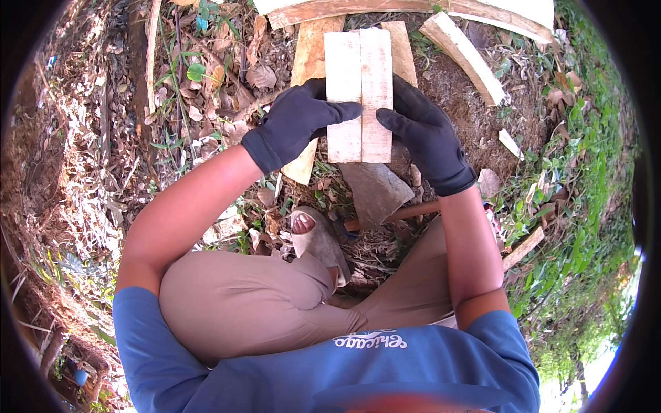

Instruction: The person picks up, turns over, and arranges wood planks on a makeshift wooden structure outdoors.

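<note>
Two pale, rough-sawn wooden blocks stand upright in front of me, long sides pressed together along a dark seam: a left block (343, 76) and a right block (376, 76). My left hand (292, 124), in a black glove, grips the left block's edge with its thumb across the front face. On the other side my right hand (430, 141), gloved the same way, has its thumb on the right block's face. The fingers of both hands are partly hidden behind the wood.
Behind the blocks lie wooden boards (308, 58). A long plank (482, 12) crosses the far edge, with a loose wood strip (465, 58) beside it. Below the blocks are a flat grey-brown slab (375, 193) and a wooden handle (413, 211). Dry leaves and grass cover the ground.
</note>
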The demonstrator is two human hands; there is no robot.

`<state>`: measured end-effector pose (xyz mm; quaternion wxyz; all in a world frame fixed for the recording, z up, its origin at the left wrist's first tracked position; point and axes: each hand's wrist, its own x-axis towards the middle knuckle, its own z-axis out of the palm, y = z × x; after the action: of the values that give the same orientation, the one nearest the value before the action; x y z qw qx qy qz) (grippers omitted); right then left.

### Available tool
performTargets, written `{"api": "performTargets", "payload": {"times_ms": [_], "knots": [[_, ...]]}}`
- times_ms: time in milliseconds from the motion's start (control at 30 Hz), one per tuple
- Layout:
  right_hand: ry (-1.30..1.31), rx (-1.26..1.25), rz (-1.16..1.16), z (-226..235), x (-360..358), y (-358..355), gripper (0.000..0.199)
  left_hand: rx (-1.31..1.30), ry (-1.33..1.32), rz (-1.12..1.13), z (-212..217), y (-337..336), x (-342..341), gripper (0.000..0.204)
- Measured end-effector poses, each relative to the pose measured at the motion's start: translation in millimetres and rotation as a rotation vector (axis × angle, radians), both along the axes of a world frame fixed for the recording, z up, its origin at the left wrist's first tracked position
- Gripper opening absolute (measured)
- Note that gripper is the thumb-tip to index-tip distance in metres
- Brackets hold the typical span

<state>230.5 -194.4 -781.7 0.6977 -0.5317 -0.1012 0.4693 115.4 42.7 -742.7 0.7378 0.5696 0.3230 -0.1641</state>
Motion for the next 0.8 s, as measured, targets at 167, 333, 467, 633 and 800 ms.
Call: {"api": "performTargets", "payload": {"times_ms": [167, 333, 467, 633, 800], "knots": [[0.011, 0.019, 0.011, 4.1, -1.6, 3.4, 0.077, 0.002, 0.029, -0.04, 5.3, -0.2, 2.9, 0.055], [-0.227, -0.184, 0.051, 4.4, -18.8, 8.3, 0.086, 0.135, -0.002, -0.125, 9.5, -2.8, -0.1, 0.047], [-0.333, -0.177, 0.114, 12.8, -17.5, 7.7, 0.093, 0.087, 0.115, -0.006, 10.2, -4.9, -5.9, 0.045], [-0.49, -0.291, 0.03, 23.0, 0.7, 0.2, 0.071, 0.092, 0.046, -0.046, 9.4, -1.4, -9.5, 0.046], [-0.965, -0.708, -0.111, -1.7, 17.5, -2.2, 0.062, 0.068, 0.059, 0.079, 1.7, 2.1, -2.0, 0.049]]}}
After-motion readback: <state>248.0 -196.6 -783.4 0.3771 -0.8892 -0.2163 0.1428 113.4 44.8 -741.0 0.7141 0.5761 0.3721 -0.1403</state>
